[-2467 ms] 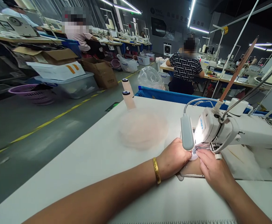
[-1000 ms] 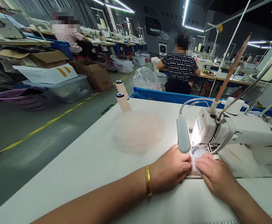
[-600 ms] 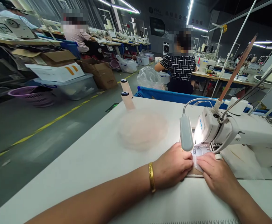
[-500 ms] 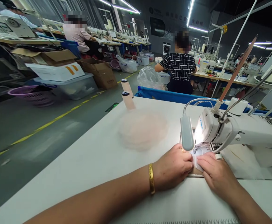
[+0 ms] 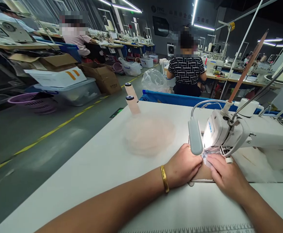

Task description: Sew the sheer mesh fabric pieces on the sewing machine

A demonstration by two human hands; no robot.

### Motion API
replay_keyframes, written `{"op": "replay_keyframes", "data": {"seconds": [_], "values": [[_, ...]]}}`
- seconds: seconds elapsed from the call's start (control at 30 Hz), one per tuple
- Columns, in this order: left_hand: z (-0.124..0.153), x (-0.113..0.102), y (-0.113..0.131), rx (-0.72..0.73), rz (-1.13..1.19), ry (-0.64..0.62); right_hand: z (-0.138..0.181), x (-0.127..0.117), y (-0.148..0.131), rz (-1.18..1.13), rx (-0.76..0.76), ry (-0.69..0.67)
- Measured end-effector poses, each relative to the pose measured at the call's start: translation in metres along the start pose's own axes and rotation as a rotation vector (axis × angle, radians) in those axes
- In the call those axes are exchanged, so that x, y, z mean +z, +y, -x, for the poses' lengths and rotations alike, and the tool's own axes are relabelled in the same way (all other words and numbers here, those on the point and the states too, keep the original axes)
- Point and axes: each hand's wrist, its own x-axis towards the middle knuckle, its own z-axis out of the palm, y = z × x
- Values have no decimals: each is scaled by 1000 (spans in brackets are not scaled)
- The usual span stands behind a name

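Under the lit head of a white sewing machine (image 5: 216,129), a small piece of white fabric (image 5: 207,161) lies near the presser foot, partly hidden by fingers. My left hand (image 5: 185,165), with a gold bangle at the wrist, has its fingers curled closed at the fabric's left edge. From the right, my right hand (image 5: 227,176) pinches the same piece, fingers together on top. A grey lamp (image 5: 195,136) on a bent metal neck hangs just above my left fingertips. The needle itself is too small to make out.
A blurred, pale pinkish round patch (image 5: 149,134) is on the white table (image 5: 102,181), behind it two pale pink thread cones (image 5: 133,106). A ruler strip (image 5: 192,228) runs along the near edge. Beyond a blue cloth trough (image 5: 165,97) sits a co-worker (image 5: 187,71).
Both hands have shifted slightly up toward the presser foot with the white fabric, showing more of the tan plate below. The camera view has shifted a little.
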Motion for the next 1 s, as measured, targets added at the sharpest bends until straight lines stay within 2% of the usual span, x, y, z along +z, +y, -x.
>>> {"op": "replay_keyframes", "data": {"seconds": [0.17, 0.37, 0.63, 1.0], "values": [[-4, 0, -1, -95, 22, 34, -3, 4, -1, -34, -27, 44], [-7, 8, 0, -132, 31, 40, -6, 15, 1, -63, 30, 121], [-3, 11, -3, -98, 37, 13, -4, 0, -5, -75, -92, 55], [-2, 9, -4, -58, -40, 36, -2, 6, -2, -60, -130, 89]]}}
